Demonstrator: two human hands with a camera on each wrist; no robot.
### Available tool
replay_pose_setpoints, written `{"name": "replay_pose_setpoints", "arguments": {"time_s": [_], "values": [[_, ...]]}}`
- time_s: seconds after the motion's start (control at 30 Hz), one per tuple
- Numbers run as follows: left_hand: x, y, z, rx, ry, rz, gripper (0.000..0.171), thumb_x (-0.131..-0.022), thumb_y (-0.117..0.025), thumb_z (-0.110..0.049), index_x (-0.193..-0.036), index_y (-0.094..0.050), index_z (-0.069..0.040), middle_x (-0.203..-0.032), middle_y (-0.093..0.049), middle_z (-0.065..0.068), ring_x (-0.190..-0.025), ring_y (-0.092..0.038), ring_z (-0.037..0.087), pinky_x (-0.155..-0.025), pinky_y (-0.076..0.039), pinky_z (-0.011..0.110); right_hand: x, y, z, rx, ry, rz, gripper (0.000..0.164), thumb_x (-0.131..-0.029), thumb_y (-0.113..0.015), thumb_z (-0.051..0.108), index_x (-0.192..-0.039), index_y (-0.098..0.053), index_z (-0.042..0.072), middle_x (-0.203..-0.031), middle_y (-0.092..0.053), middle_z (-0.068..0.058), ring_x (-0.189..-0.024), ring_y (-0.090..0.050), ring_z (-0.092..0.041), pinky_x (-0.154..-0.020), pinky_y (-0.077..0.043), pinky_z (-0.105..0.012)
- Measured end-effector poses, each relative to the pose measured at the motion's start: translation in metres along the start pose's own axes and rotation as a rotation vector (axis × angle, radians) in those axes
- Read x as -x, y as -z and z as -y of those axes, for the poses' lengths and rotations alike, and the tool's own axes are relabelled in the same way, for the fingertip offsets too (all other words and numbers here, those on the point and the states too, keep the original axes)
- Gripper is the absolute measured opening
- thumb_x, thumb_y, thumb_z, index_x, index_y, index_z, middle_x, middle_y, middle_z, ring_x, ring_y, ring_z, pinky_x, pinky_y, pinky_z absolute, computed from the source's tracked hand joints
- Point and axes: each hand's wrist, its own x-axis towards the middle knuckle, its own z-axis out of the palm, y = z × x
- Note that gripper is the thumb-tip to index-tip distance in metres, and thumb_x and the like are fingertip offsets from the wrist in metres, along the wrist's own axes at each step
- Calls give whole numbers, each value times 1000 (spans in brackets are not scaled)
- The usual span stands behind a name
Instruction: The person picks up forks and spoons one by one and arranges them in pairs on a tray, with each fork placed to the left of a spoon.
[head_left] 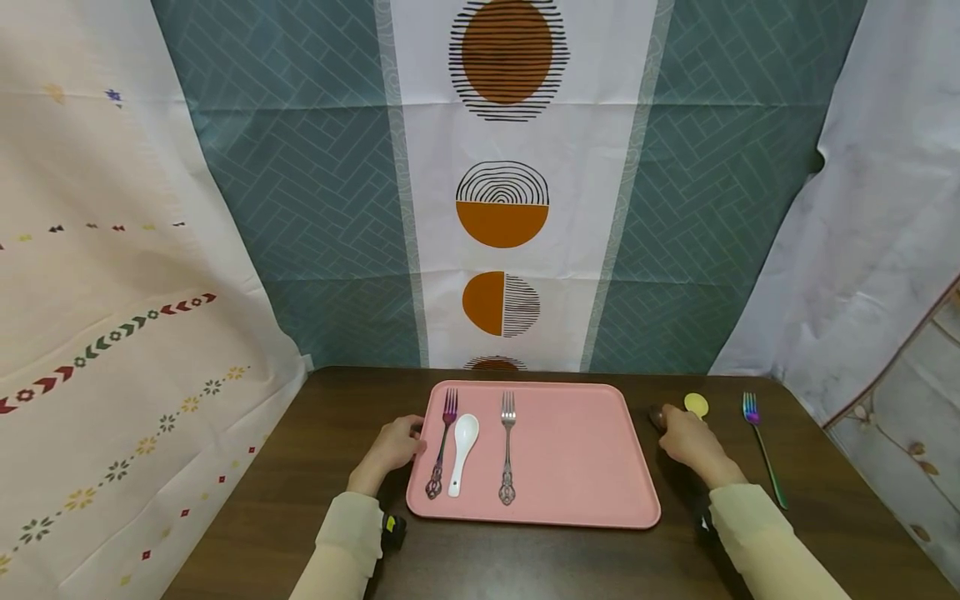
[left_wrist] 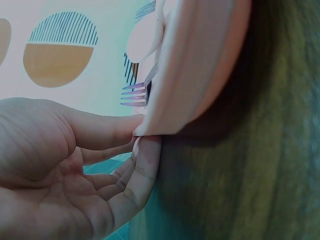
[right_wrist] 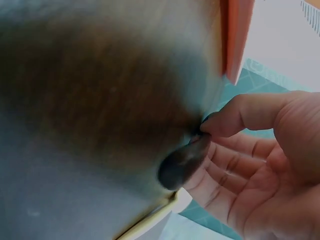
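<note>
My left hand [head_left: 396, 443] pinches the left rim of a pink tray [head_left: 577, 450]; the left wrist view shows the thumb against the rim and fingers beneath it. On the tray lie a purple-headed fork [head_left: 449, 410], a white spoon [head_left: 465, 433] and a silver fork [head_left: 507, 450]. Right of the tray, my right hand [head_left: 688, 440] pinches a dark brown utensil with a rounded end [right_wrist: 180, 167], whose full shape the fingers hide. Beside that hand lies a yellow utensil with a round head [head_left: 696, 405], partly covered by it.
A rainbow-coloured fork [head_left: 763, 446] lies farther right on the dark wooden table [head_left: 352, 392]. Patterned cloths [head_left: 322, 208] hang behind the table and along both sides.
</note>
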Motion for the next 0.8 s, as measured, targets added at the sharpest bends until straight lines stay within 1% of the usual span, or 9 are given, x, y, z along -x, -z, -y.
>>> {"name": "replay_pose_setpoints", "arguments": {"time_s": [0.07,0.17,0.37,0.47,0.63,0.8], "values": [[0,0,1,-2,0,2,44,-94,-66,0,-137,-58,9,-97,-66,14,-81,-61,23,-73,-56,37,0,1,0,-12,-21,4,15,-79,-61,-3,-93,-56,-2,-86,-64,-22,-76,-60,-38,-65,-47,-52],[0,0,0,-9,-3,1,45,-94,-66,0,-137,-58,10,-99,-66,15,-82,-62,23,-75,-56,38,0,2,1,-27,-38,-6,13,-81,-61,-2,-94,-58,-2,-87,-64,-21,-75,-58,-36,-66,-47,-52],[1,0,0,-20,8,0,45,-95,-67,-1,-138,-58,9,-102,-65,16,-85,-61,26,-80,-57,43,1,0,4,-45,-16,-46,13,-81,-61,-2,-93,-59,-2,-86,-64,-21,-74,-57,-36,-66,-47,-52],[1,-1,0,-26,19,0,45,-95,-67,-2,-138,-58,8,-104,-66,17,-86,-62,26,-82,-57,44,0,0,4,-52,-23,-51,14,-81,-61,-1,-95,-58,-2,-88,-65,-23,-76,-60,-39,-67,-49,-54],[0,0,-2,-27,10,-4,45,-95,-67,-2,-138,-58,8,-104,-66,17,-85,-62,26,-81,-57,42,-2,2,3,-77,-52,-49,21,-84,-63,2,-104,-58,-5,-96,-66,-29,-81,-64,-42,-71,-51,-57],[0,1,-4,-22,4,-3,45,-95,-66,-1,-139,-58,8,-101,-65,15,-84,-61,25,-77,-56,39,-3,5,6,-92,-32,-66,24,-86,-67,2,-107,-60,-6,-101,-67,-32,-82,-65,-41,-73,-52,-57]]}}
